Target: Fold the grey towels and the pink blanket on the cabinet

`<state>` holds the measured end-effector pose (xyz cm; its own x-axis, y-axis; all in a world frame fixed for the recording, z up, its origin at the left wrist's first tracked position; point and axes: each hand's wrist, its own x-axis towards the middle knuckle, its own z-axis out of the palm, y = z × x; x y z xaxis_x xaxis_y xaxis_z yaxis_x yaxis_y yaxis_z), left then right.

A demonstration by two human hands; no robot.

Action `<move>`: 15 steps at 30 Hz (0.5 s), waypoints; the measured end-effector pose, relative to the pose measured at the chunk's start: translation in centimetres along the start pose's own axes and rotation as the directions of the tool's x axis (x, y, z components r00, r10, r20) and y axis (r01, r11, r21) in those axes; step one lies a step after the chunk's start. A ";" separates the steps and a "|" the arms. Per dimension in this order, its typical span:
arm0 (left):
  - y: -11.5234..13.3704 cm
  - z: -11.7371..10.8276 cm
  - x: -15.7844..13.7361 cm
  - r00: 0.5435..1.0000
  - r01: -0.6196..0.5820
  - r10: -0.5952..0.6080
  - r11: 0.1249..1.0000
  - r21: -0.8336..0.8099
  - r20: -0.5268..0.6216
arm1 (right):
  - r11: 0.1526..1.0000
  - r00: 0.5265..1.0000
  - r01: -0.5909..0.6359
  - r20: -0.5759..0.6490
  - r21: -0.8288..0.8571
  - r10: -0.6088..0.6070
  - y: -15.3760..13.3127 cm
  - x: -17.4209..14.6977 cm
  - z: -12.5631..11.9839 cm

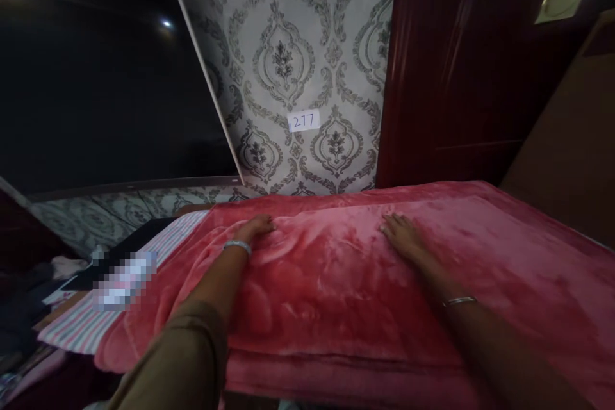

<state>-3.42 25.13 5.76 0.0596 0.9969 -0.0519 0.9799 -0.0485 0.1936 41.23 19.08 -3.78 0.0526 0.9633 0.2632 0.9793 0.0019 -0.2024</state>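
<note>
A thick red plush blanket [327, 282] is spread in folded layers in front of me. My left hand [259, 225] rests on its left part, beside soft wrinkles, with the fingers stretched over the fabric. Farther right, my right hand [401, 234] lies flat on the blanket near the back edge of the top layer, fingers slightly apart. Neither hand holds anything. A silvery bracelet [237, 245] circles the left wrist, and a thin bangle [460, 301] is on the right arm.
Beneath the blanket's left side, a striped cloth [185, 230] sticks out. A large dark screen [110, 77] stands at left. Behind are patterned wallpaper [331, 32] with a paper label [303, 120] reading 277, and a dark red door [446, 64]. A brown panel [571, 141] stands right.
</note>
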 end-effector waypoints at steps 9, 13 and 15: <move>-1.3 1.8 2.0 0.995 -0.016 0.031 0.985 0.172 -0.090 | 0.999 0.998 -0.022 -0.057 -0.040 0.020 -0.4 -1.9 1.2; -1.2 0.6 3.4 0.979 0.015 0.033 0.973 0.231 -0.202 | 1.000 0.997 -0.015 -0.072 -0.017 0.014 0.0 -1.7 1.5; -1.1 0.7 4.2 0.979 0.006 0.045 0.970 0.245 -0.201 | 1.000 0.997 -0.016 -0.074 -0.007 0.015 0.2 -1.7 1.6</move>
<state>-4.12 29.34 4.68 0.0638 0.9859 0.1550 0.9970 -0.0563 -0.0522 41.05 17.86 -5.83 0.0820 0.9406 0.3294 0.9796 -0.0152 -0.2004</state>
